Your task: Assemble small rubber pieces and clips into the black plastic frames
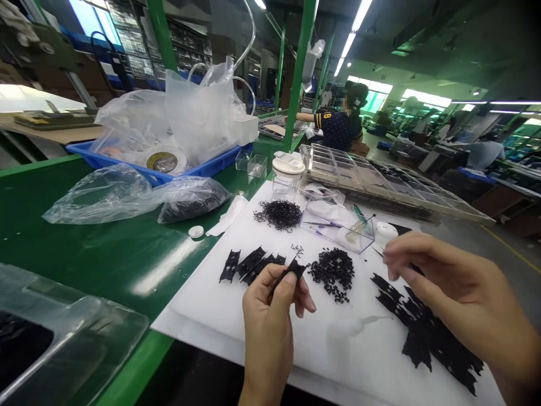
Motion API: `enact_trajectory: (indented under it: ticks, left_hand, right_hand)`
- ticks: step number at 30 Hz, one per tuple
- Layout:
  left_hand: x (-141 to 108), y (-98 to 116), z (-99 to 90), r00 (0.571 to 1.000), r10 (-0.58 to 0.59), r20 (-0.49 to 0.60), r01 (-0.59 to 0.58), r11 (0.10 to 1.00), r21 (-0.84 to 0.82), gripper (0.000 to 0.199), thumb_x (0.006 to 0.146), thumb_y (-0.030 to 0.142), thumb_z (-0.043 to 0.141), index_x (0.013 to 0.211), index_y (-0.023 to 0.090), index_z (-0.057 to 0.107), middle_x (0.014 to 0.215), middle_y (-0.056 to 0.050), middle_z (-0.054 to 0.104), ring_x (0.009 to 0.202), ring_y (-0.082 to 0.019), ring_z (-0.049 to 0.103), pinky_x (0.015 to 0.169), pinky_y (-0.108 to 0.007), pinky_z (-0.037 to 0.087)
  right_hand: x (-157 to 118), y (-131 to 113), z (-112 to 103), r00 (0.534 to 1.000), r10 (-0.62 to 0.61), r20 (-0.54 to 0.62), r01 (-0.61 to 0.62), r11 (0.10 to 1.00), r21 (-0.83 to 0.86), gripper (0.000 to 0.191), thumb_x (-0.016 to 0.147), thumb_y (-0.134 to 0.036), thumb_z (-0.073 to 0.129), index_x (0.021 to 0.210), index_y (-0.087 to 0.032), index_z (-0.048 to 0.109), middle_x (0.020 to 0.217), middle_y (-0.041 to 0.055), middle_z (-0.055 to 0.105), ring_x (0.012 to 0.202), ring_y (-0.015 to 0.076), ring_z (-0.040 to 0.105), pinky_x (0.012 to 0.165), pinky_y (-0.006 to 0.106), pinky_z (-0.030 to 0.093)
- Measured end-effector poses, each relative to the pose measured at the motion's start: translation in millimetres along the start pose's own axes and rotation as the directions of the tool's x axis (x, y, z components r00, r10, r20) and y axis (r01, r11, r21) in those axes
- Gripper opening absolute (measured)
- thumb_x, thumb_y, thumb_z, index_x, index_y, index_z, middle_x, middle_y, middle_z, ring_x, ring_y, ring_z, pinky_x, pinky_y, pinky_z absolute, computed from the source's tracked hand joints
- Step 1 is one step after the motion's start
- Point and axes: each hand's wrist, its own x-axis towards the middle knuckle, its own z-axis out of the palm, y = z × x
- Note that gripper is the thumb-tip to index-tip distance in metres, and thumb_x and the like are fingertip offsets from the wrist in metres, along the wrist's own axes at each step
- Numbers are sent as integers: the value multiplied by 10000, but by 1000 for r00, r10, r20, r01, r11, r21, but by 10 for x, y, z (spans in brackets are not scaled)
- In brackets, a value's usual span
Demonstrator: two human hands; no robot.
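My left hand (270,316) pinches a black plastic part (298,267) between thumb and fingers above the white board (308,344). Off to the right, my right hand (448,282) hovers over flat black parts (439,338), its thumb near the fingertips; whether it holds something small is hidden. Several similar black parts (250,263) lie left of my left hand. Tiny black pieces (333,270) form a pile between the hands. Farther back sits a heap of thin black pieces (282,214), with a few loose ones (297,250) nearer me.
Behind the piles stand a clear box with tools (338,223), a lidded jar (288,175) and a divided tray (359,169). A blue tray (203,169) with plastic bags is at the back left. A person (338,127) works beyond the green post.
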Motion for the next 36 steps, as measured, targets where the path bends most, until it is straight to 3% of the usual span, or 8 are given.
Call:
enact_trajectory:
  ticks: [4,8,14,21,25,28,31,36]
  left_hand:
    - [58,-12,-27,999,-39,-7,39,999,-10,200,827,207,699,663,176,588,573,20,614,440,-66,489,460,-185,371]
    - [99,-58,-35,998,-59,-12,58,998,-9,220,800,218,714,645,182,562,540,36,580,425,-56,428,429,-178,326]
    - [132,-92,-29,998,-61,-11,61,998,28,217,784,230,755,669,174,580,533,44,575,437,-46,406,435,-166,306]
    - [125,-86,-11,997,-78,16,76,992,97,229,786,238,743,643,168,578,516,43,570,413,-28,387,428,-162,268]
    - [104,-65,-16,991,-120,56,110,981,161,219,790,229,721,624,160,594,490,36,570,377,-13,372,409,-154,245]
    - [91,-35,-21,977,-189,99,167,966,200,205,784,226,716,627,160,601,473,29,576,357,-11,381,388,-140,227]
    - [78,-25,2,930,-319,184,279,937,211,220,735,264,728,602,168,582,452,23,560,320,-18,364,349,-142,217]
    - [50,-95,107,823,-495,280,453,868,202,163,665,304,691,634,183,586,426,46,513,281,-14,265,292,-151,184]
  right_hand:
    - [-142,342,-100,909,163,384,-157,986,-45,416,989,-231,580,1385,-349,539,837,1,567,854,187,618,894,329,531]
    - [-150,305,59,819,263,510,-226,965,-134,565,883,-278,752,1405,-345,548,918,-1,573,854,186,608,914,358,508]
    - [-105,166,403,763,191,617,-211,977,-41,139,948,-359,700,1080,-320,714,1141,19,654,891,184,616,824,320,514]
    - [-95,141,368,904,138,405,-157,987,15,287,1059,-422,518,1296,-321,644,1071,32,744,1017,225,690,921,354,523]
    - [-93,96,367,995,58,82,-64,995,80,377,966,-368,690,1342,-391,677,1093,15,777,962,232,729,860,321,556]
    - [-87,93,366,989,122,-81,-93,952,292,257,906,-318,751,1156,-375,771,905,2,769,644,165,664,580,260,517]
    - [-35,126,338,970,203,-133,-84,794,602,82,820,-354,815,856,-281,806,682,-1,660,520,129,541,463,247,427]
    - [51,162,302,910,367,-194,-18,501,865,331,778,-311,772,516,-189,611,534,-41,384,462,87,306,452,270,339]
